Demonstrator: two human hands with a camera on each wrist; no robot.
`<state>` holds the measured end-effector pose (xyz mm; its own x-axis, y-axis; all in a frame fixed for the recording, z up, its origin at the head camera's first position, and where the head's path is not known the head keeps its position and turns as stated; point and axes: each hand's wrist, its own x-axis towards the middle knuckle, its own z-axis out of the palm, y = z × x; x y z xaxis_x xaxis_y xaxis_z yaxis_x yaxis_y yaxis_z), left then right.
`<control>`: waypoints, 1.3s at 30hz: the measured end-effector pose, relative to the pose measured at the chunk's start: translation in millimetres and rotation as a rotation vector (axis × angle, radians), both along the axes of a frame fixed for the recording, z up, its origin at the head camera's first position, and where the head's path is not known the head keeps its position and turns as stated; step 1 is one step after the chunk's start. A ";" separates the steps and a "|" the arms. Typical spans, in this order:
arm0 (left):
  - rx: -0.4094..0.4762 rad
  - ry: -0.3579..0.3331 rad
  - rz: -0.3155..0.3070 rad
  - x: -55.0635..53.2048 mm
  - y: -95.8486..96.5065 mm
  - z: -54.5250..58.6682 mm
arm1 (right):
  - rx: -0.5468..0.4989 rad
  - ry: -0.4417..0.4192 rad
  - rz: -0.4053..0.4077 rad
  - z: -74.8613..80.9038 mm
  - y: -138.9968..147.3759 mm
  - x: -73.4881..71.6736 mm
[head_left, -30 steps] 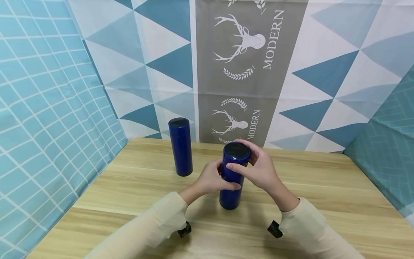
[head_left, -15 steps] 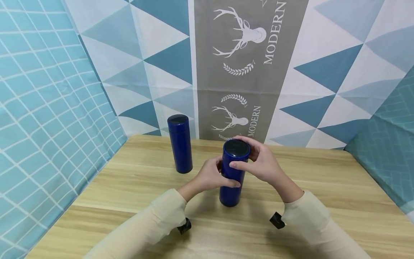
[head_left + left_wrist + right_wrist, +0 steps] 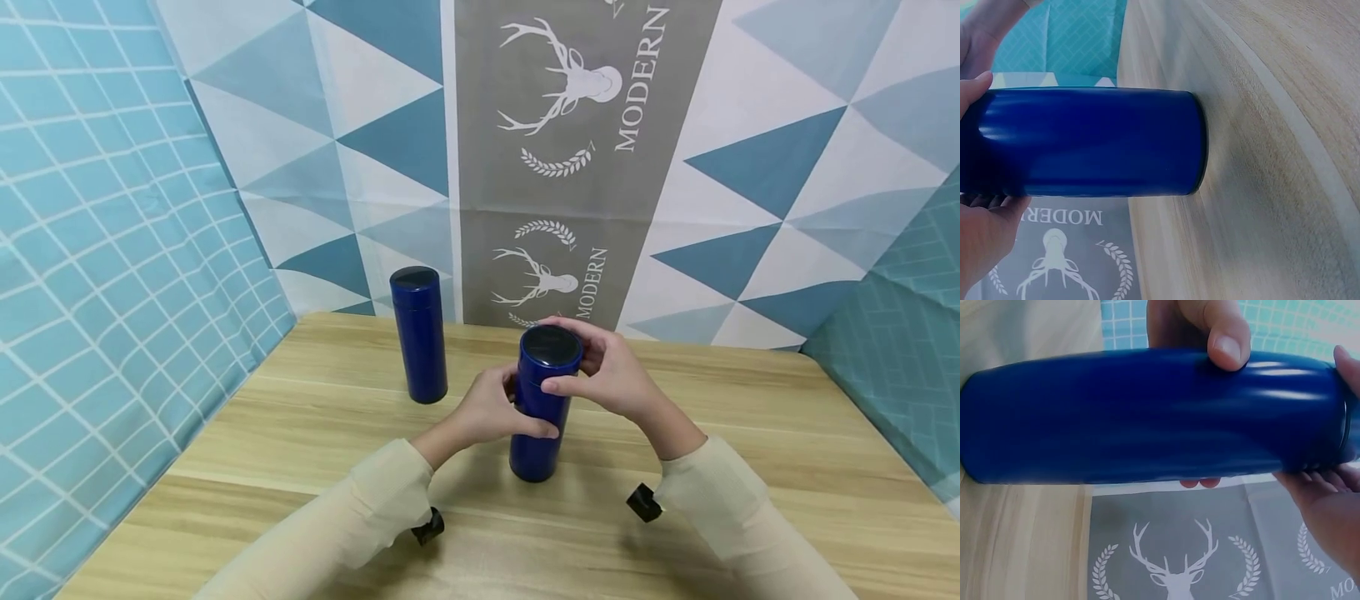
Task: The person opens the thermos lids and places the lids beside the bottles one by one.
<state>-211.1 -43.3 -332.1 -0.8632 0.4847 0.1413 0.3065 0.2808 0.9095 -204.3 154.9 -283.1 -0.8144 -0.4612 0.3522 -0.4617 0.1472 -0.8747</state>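
A dark blue thermos flask with a glossy black top stands upright on the table in the head view. My left hand grips its body from the left, thumb across the front. Higher up, my right hand holds the lid from the right, with the thumb in front and fingers behind. In the left wrist view, the flask's base meets the tabletop. The right wrist view shows the left thumb on the body, and the right hand round the lid end.
A second, similar blue flask stands upright on the wooden table, behind and left of the held one. Patterned cloth hangs at the back, and a blue checked cloth covers the left side.
My right thumb has shifted slightly to the right round the lid. The left hand and both flasks keep their places; the head view has tilted a little.
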 end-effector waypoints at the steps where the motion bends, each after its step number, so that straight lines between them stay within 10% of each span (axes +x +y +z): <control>1: -0.001 0.002 0.000 -0.2 0.0 0.1 | -0.003 -0.003 0.012 0.0 0.3 -0.8; 23: -0.006 -0.002 0.006 -1.7 -0.4 -2.4 | -0.116 -0.017 0.333 -8.3 10.1 -27.0; 39: 0.008 -0.017 0.011 0.7 0.8 -0.1 | -0.119 -0.042 0.342 -8.4 12.2 -21.4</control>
<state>-210.4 -42.5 -332.3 -0.8707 0.4742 0.1306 0.2882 0.2766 0.9168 -225.7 167.1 -291.5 -0.6349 -0.6671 0.3898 -0.4301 -0.1140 -0.8956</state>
